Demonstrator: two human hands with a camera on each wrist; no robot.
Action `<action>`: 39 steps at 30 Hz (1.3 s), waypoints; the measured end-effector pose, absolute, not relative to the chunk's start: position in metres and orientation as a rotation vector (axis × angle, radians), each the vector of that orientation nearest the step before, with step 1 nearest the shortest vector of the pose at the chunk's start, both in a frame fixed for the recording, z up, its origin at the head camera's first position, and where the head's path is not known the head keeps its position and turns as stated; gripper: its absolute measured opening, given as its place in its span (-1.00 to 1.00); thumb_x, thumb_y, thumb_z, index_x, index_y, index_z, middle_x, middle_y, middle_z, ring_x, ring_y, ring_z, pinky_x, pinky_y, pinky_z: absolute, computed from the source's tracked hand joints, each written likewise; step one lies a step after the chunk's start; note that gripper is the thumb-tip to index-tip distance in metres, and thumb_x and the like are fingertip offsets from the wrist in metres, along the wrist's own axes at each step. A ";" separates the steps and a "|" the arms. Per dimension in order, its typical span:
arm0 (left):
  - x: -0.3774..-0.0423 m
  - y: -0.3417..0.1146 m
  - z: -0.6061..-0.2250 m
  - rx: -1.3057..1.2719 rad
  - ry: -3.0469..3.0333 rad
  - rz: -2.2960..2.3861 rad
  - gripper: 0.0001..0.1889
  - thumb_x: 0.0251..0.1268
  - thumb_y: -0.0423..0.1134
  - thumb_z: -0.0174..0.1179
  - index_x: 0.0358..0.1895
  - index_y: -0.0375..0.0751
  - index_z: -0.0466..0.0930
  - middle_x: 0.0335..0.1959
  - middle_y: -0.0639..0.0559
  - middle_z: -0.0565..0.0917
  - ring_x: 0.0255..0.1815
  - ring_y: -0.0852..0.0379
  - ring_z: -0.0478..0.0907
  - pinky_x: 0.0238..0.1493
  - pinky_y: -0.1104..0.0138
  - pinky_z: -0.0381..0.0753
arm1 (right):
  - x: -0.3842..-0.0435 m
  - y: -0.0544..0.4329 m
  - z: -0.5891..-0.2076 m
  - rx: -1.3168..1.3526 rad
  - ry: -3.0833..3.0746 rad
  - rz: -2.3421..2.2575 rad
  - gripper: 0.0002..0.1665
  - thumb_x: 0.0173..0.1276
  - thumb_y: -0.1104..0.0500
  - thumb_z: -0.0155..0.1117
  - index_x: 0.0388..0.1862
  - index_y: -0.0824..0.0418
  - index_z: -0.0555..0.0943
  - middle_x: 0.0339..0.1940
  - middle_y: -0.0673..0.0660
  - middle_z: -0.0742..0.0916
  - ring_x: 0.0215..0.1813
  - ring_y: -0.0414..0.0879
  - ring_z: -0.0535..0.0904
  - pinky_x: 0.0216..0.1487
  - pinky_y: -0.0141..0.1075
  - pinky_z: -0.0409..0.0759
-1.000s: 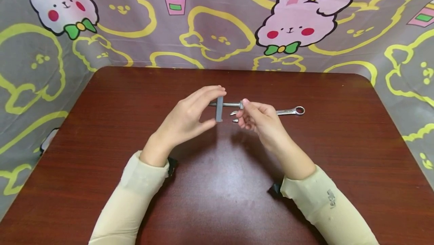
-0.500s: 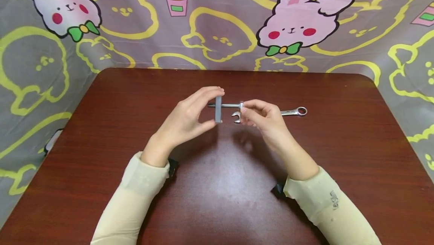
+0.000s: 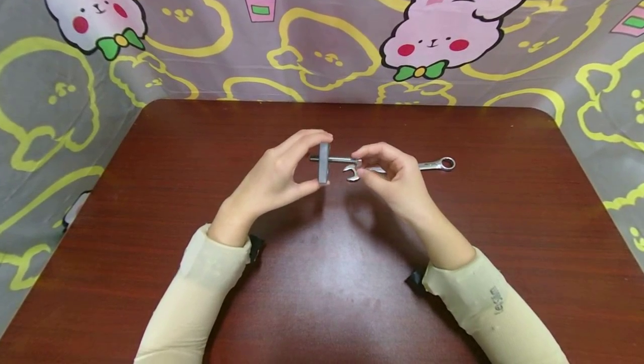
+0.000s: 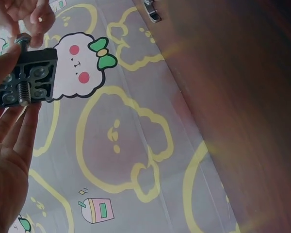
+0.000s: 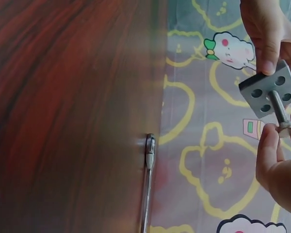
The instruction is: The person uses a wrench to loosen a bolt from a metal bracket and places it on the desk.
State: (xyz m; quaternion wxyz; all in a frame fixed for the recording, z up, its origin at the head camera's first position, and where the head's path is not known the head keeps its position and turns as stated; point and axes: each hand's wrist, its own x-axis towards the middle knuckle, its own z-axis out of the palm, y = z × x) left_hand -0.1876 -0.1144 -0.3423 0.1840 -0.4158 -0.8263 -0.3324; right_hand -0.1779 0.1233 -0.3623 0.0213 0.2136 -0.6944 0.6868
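My left hand holds a grey square plate on edge between thumb and fingers, above the table. A metal hex bolt runs through the plate's middle, its head toward the right. Thumb and fingertips of my right hand are at the bolt head, pinching it. In the right wrist view the plate shows several round holes around the bolt shank. The left wrist view shows the plate's ribbed back, with the bolt's threaded end sticking out.
A combination wrench lies on the dark wooden table, behind and partly hidden by my right hand. Its open end shows just below the bolt. A patterned cloth hangs behind the table's far edge.
My right thumb has moved down and its fingers have shifted around the bolt head. More of the wrench's open end shows. The left hand keeps the plate nearly still.
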 end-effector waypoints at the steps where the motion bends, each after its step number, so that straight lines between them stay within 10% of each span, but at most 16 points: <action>1: -0.188 -0.115 -0.342 -1.171 -2.334 -0.945 -0.31 -0.02 -0.41 0.47 0.27 -0.29 0.43 0.20 -0.10 0.56 0.20 0.08 0.53 0.23 0.28 0.58 | -0.177 0.124 -0.362 0.691 -2.144 2.116 -0.73 0.19 0.56 0.25 -0.09 0.53 0.60 -0.16 -0.02 0.71 -0.05 -0.17 0.64 -0.04 -0.38 0.70; 9: -0.189 -0.115 -0.340 -1.168 -2.343 -0.938 -0.31 -0.02 -0.40 0.48 0.26 -0.28 0.42 0.19 -0.10 0.56 0.17 0.08 0.54 0.20 0.27 0.60 | -0.174 0.127 -0.359 0.755 -2.059 2.114 -0.85 0.21 0.57 0.26 -0.21 0.57 0.63 -0.03 0.28 0.69 0.11 0.07 0.60 0.03 -0.39 0.68; 27: -0.187 -0.116 -0.342 -1.159 -2.312 -0.903 -0.31 -0.05 -0.44 0.45 0.26 -0.29 0.45 0.20 -0.11 0.57 0.24 0.05 0.53 0.31 0.27 0.52 | -0.168 0.133 -0.363 0.527 -2.258 1.985 -0.79 0.30 0.42 0.29 -0.08 0.45 0.64 -0.26 -0.11 0.73 -0.18 -0.30 0.64 -0.18 -0.50 0.67; 39: -0.185 -0.114 -0.342 -1.155 -2.230 -0.871 -0.35 -0.04 -0.49 0.41 0.24 -0.34 0.46 0.24 -0.18 0.57 0.30 -0.01 0.52 0.37 0.28 0.47 | -0.172 0.123 -0.364 0.440 -2.448 1.943 -0.78 0.43 0.27 0.24 -0.15 0.45 0.68 -0.36 0.31 0.76 -0.32 -0.32 0.69 -0.19 -0.42 0.68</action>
